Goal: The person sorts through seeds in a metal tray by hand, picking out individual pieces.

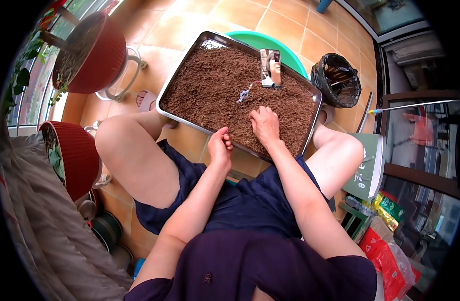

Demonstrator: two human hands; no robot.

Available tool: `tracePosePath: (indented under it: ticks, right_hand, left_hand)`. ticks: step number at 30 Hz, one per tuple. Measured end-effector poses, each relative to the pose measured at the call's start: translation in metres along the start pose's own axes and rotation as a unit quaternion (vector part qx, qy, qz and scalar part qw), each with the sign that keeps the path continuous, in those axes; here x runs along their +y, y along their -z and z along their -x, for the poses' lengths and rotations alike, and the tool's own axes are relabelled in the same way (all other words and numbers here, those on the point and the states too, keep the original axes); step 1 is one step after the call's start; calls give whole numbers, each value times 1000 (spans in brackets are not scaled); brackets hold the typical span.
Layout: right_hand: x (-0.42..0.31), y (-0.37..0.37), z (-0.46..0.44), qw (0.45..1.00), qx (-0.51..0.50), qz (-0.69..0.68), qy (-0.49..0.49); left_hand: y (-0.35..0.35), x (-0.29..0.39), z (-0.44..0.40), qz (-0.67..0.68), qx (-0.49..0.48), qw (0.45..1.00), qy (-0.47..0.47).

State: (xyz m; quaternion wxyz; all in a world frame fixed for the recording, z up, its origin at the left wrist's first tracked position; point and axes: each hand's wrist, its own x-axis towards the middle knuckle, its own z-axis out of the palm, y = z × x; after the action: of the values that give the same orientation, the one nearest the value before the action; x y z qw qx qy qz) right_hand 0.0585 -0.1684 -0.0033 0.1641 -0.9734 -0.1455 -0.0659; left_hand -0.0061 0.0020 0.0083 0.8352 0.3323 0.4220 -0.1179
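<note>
A metal tray (165, 89) full of brown, crumbly soil-like material (205, 85) lies in front of me, between my knees. My right hand (265, 125) is over its near part, fingers bent down and touching the brown material; whatever they hold is hidden. Just outside the tray's near edge is my left hand (220, 145), its fingers curled together; I cannot make out anything in them. A phone (270, 68) rests on the material near the far edge, its screen lit. Between the phone and my right hand lies a small whitish-purple item (244, 94).
A green basin (260, 38) is partly under the tray's far side. Right of it stands a bin with a black bag (335, 80). Red plant pots (92, 55) are at the left. A green box (364, 165) and red packaging (385, 256) lie at the right.
</note>
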Motion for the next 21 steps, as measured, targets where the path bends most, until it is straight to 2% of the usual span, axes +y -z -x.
tracePosePath:
  ticks: [2,3,5,7,13,15,17,18,21]
  right_hand:
    - [7,5,2,998,22,-46,-43]
    - [14,6,4,987,22,-115,-107]
    - [31,12,9,940,24,-248,-235]
    - [48,26,16,902,15,-310,-300]
    - [63,45,46,839,24,-412,-354]
    - [56,39,52,826,55,-452,-332]
    - [49,38,54,838,15,-418,-349]
    - [46,39,54,866,-31,-344,-363]
    - [36,37,56,955,-33,-146,-255]
  left_hand:
    - [-1,1,1,0,0,1000,-3]
    - [-5,3,4,-1,-1,1000,-3]
    - [-9,1,7,-3,-7,1000,2]
    - [-11,-4,5,-5,-18,1000,8]
    - [-14,-11,4,-14,-24,1000,16]
    - [-16,-12,5,-19,-20,999,19]
    - [-16,-12,6,-21,-18,999,20]
    - [-16,-12,6,-20,-18,999,21]
    - [-15,-13,5,-20,-16,999,19]
